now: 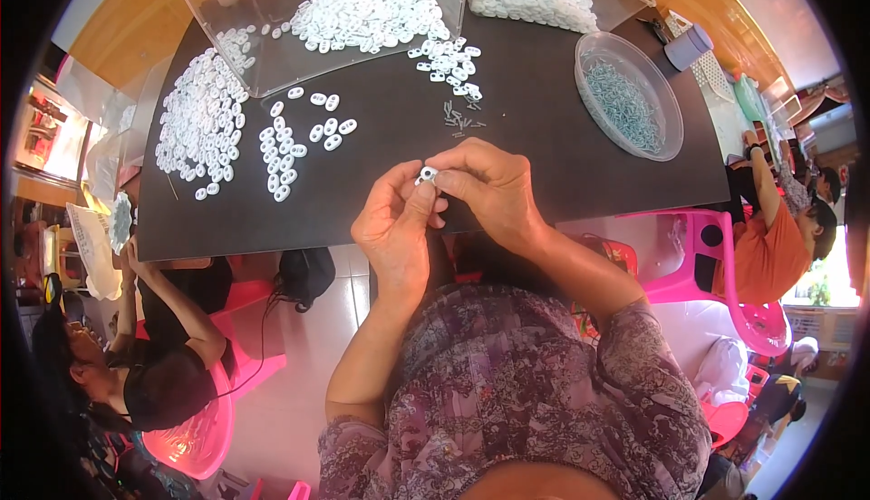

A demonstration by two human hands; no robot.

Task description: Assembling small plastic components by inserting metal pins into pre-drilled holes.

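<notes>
**Both hands pinch one small white part over near tabletop edge**

Left hand (pixel 396 228) and right hand (pixel 489 194) meet, fingers closed on a small white part (pixel 426 174) held above the black tabletop (pixel 544 146). Just beyond: loose metal screws (pixel 460 117), scattered white parts (pixel 290 151). Right, a clear bowl of screws (pixel 628 94). Farthest, clear trays (pixel 362 10) heaped with white parts. Nothing blocks the hands.

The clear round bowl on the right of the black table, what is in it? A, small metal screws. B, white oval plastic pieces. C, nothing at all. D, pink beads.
A: the bowl holds a heap of small grey metal screws, while the white pieces lie loose on the table and in the clear trays at the far side.
</notes>
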